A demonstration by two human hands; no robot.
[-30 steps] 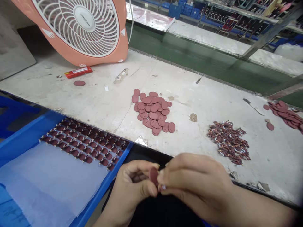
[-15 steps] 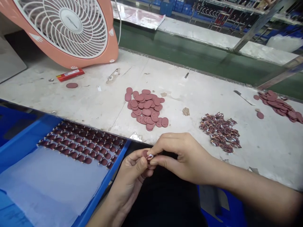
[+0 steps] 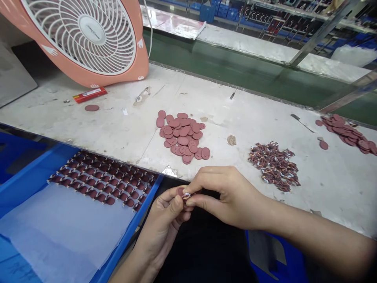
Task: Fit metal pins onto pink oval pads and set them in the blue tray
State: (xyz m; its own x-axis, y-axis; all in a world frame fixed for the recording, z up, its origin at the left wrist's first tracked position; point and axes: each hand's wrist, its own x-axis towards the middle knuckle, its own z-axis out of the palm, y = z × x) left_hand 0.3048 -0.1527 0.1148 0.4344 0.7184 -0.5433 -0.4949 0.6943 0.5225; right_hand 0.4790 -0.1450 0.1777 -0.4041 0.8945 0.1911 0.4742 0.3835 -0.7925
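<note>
Just off the table's front edge, my left hand (image 3: 169, 212) pinches a small dark-red oval piece (image 3: 180, 191) between thumb and fingers. My right hand (image 3: 218, 192) meets it there, thumb and forefinger closed on a small knotted bow (image 3: 186, 195) with white and orange strands, which lies against the oval piece. Fingers cover most of both parts. Beyond the hands, a pile of dark-red oval pieces (image 3: 183, 140), some with small holes, lies on the table. To its right is a heap of small brown knotted bows (image 3: 274, 165) with white and orange strands.
A blue bin (image 3: 118, 251) at lower left holds rows of assembled pieces (image 3: 100, 182) on a white sheet (image 3: 61, 224). An orange fan (image 3: 141, 59) and a red box (image 3: 90, 95) stand at the back left. More ovals (image 3: 347, 131) lie far right, near a thin blade-like tool (image 3: 303, 122).
The camera view has shifted very slightly. Both hands keep their grip in the same place, with barely any finger movement visible.
</note>
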